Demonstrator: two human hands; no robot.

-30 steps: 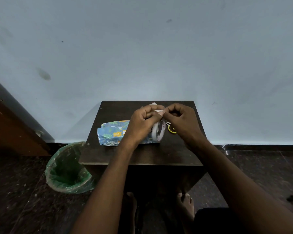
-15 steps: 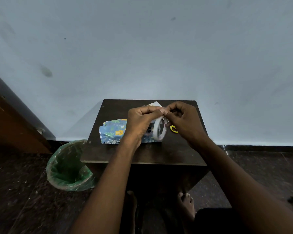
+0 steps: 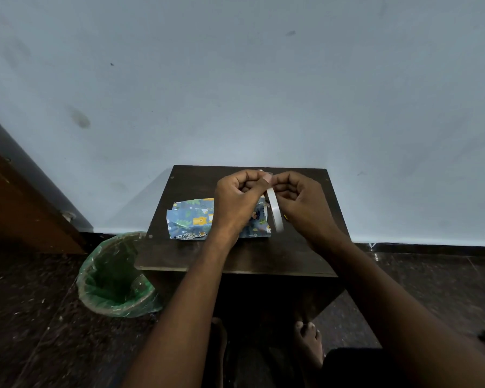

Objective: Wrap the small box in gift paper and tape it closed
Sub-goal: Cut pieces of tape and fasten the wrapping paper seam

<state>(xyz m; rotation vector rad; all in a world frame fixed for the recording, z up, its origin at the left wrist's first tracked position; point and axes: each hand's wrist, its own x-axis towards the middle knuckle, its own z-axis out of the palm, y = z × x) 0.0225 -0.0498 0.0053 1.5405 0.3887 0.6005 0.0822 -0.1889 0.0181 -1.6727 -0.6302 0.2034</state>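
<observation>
You hold both your hands above the small dark table (image 3: 235,259), close to its far edge. Your left hand (image 3: 237,201) and your right hand (image 3: 303,203) are almost touching each other, and the fingers of both are curled. Between them hangs the tape roll (image 3: 275,211), a white ring that you see from its edge. The curled fingers of your left hand hold it at the top, and your right thumb and fingers pinch the loose end of the tape just beside your left thumb. The gift paper (image 3: 189,221), blue with animal pictures, lies flat on the table under your left hand and wrist, partly hidden by them. The small box cannot be made out; your hands may cover it. A small yellow thing (image 3: 285,217) shows just beside your right hand, too hidden to name. On the floor to the left of the table stands a bin with a green bag (image 3: 115,278).
</observation>
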